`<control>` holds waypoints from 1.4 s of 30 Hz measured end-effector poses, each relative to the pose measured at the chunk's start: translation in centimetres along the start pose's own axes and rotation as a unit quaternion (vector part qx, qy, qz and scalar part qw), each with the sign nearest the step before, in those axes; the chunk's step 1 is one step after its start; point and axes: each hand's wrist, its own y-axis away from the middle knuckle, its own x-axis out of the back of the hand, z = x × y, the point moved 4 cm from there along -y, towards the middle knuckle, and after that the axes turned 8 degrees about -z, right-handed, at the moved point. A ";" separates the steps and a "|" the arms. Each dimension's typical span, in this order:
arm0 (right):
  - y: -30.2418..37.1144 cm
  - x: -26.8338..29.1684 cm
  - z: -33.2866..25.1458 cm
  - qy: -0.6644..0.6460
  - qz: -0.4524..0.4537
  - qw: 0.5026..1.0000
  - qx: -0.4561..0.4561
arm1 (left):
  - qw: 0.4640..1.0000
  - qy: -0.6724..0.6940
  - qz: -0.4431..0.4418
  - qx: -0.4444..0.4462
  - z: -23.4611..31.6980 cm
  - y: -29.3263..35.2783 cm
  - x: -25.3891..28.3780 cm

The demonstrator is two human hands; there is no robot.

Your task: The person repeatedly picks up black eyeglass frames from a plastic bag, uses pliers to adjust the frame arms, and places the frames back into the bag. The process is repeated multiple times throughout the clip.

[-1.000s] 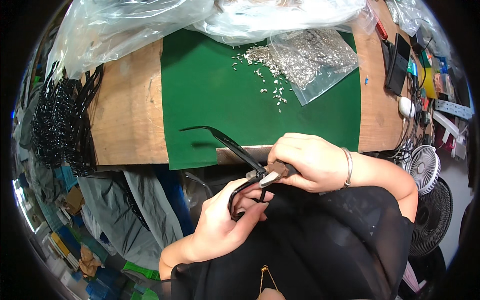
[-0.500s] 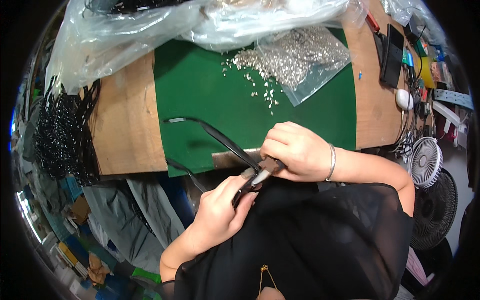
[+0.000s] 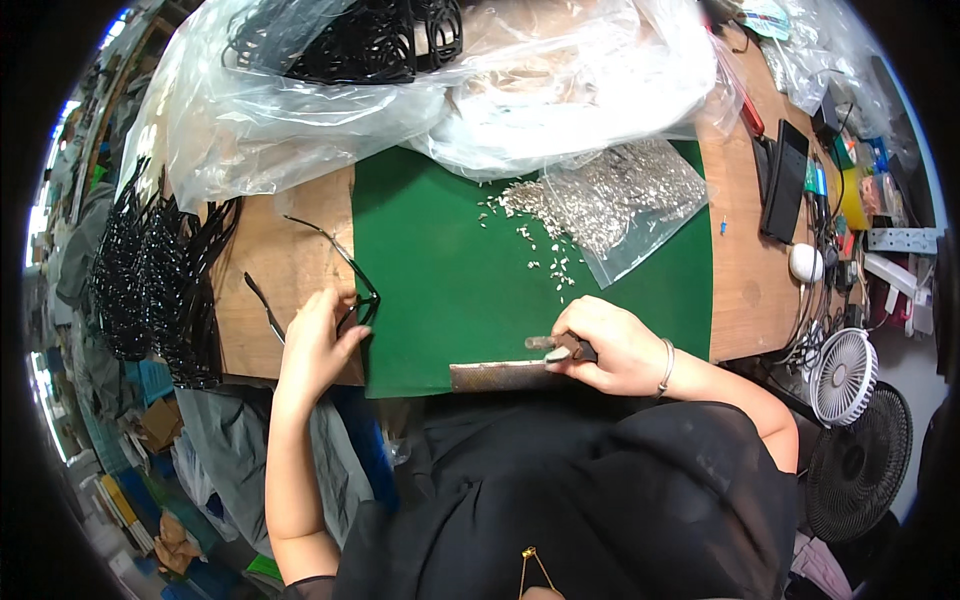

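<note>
My left hand point(image 3: 318, 340) is closed on a pair of black eyeglass frames point(image 3: 372, 300) at the left edge of the green mat point(image 3: 430, 260). Its two temples reach up and left over the wooden tabletop, and my fingers hide part of the front. Close to the mat's near edge, my right hand point(image 3: 618, 345) grips pliers point(image 3: 562, 352), their jaws pointing left. Just under the jaws lies a flat metal strip point(image 3: 500, 377). Small silvery metal pieces point(image 3: 530, 200) spill from a clear plastic bag point(image 3: 630, 200) on the far part of the mat.
A heap of glossy black frames point(image 3: 160, 290) hangs over the table's left side. Large clear plastic point(image 3: 300, 130) covers the back, with more black frames point(image 3: 375, 45) inside. To the right lie a phone point(image 3: 786, 180), cables and a white fan point(image 3: 843, 375).
My hands have separated. The left has carried the eyeglass frames away from the pliers to the mat's left edge; the right still holds the pliers near the metal strip. The view has shifted.
</note>
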 end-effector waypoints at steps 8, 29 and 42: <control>-0.3 -0.2 0.1 0.018 -0.017 1.000 -0.001 | 0.861 -0.333 0.337 -0.186 10.3 -11.2 7.3; 0.4 -1.6 -0.1 0.322 0.043 0.943 -0.077 | 0.931 0.045 0.327 -0.154 12.2 3.5 8.6; 1.2 1.5 2.4 0.153 0.063 0.974 -0.156 | 0.750 0.658 -0.051 0.042 11.7 5.3 3.1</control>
